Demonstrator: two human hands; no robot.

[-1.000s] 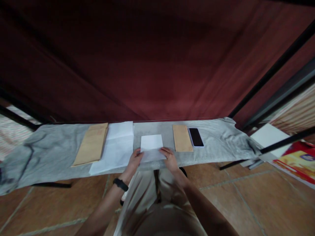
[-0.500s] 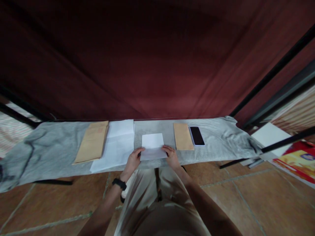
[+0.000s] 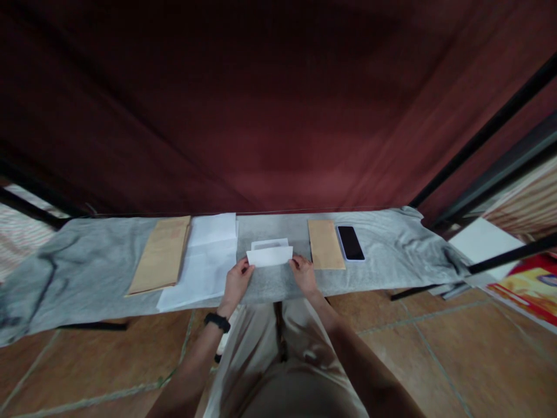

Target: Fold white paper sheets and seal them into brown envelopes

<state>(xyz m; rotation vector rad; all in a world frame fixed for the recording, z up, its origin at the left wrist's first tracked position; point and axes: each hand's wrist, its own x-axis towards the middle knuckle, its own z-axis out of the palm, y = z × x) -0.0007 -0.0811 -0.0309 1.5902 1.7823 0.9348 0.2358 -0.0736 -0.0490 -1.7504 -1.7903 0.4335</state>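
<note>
A person stands at a long bench draped in grey cloth, seen from above. In the middle of the bench lies a folded white paper, its near flap turned up and over so that only a thin strip of the layer beneath shows behind it. The left hand pinches the paper's left near corner, and the right hand pinches its right near corner; the fingers of both hands are closed on the sheet's edge, though the fingertips under the paper are hidden. A black band circles the left wrist.

Left of the folded paper lie loose white sheets, overlapping so their number cannot be told, and beyond them a brown envelope. Right of the folded paper sits a smaller brown envelope, and just beside that a dark phone, screen blank. A dark red curtain fills everything behind the bench. At the far right, a white board and a coloured print are cut off by the frame and crossed by black bars.
</note>
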